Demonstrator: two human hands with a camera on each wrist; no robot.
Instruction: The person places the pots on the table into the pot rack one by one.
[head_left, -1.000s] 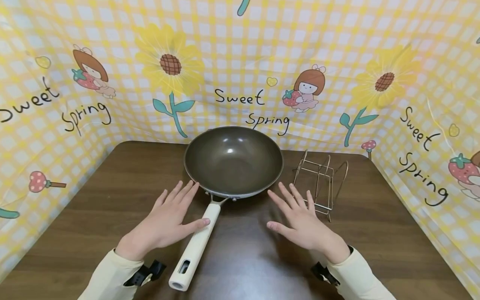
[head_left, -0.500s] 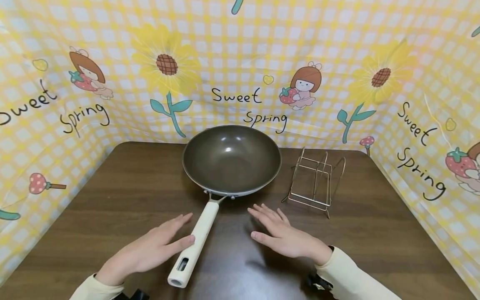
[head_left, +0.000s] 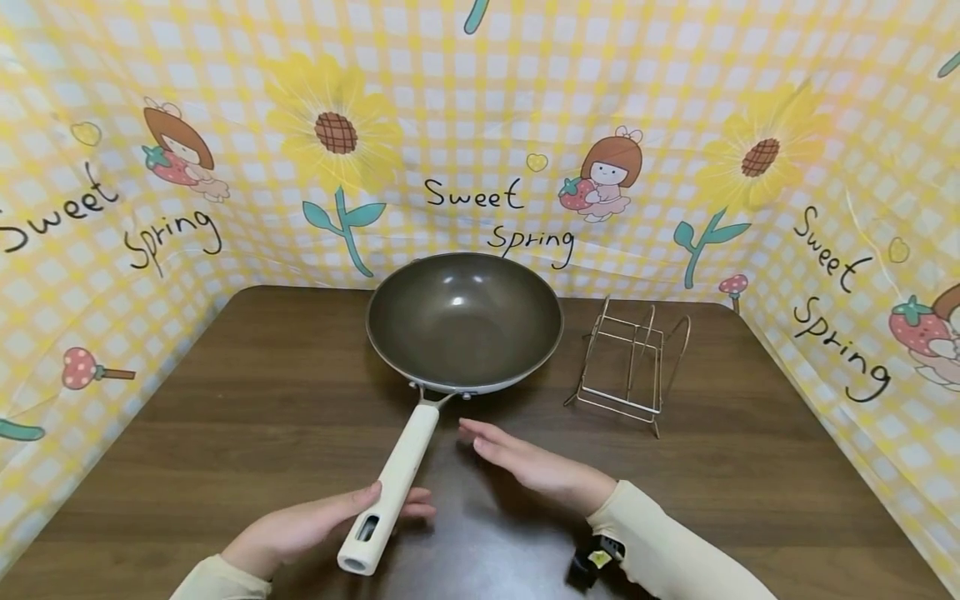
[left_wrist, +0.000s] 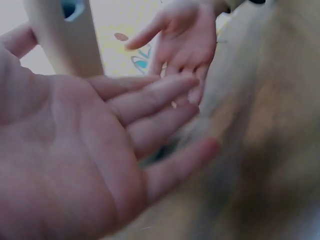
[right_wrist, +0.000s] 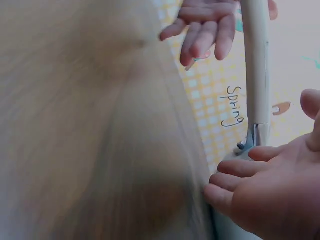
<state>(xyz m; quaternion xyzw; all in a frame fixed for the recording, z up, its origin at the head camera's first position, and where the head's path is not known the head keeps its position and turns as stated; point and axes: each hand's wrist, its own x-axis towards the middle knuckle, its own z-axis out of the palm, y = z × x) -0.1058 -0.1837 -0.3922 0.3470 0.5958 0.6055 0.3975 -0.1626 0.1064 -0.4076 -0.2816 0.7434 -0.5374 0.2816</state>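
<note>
A deep frying pan (head_left: 465, 325) with a dark inside stands on the table, its cream handle (head_left: 401, 462) slanting toward me. My left hand (head_left: 296, 527) is at the lower handle, thumb along its left side, fingers passing beneath and showing on the right. In the left wrist view those fingers (left_wrist: 155, 107) stretch out loosely, not wrapped round the handle. To the right of the handle's upper end, my right hand (head_left: 532, 467) hovers with extended fingers, holding nothing. The right wrist view has its palm (right_wrist: 280, 192) turned toward the handle (right_wrist: 256, 65), close to the pan end.
A gold wire rack (head_left: 621, 401) stands right of the pan on the brown wooden table (head_left: 225, 400). Yellow checked cloth (head_left: 480, 125) with printed sunflowers hangs behind and along both sides. A black strap (head_left: 600, 558) sits at my right wrist.
Both hands have come back from beside the pan toward the handle. The left has lowered, its fingers slipping under the handle; the right has moved left. Pan and rack stay in place.
</note>
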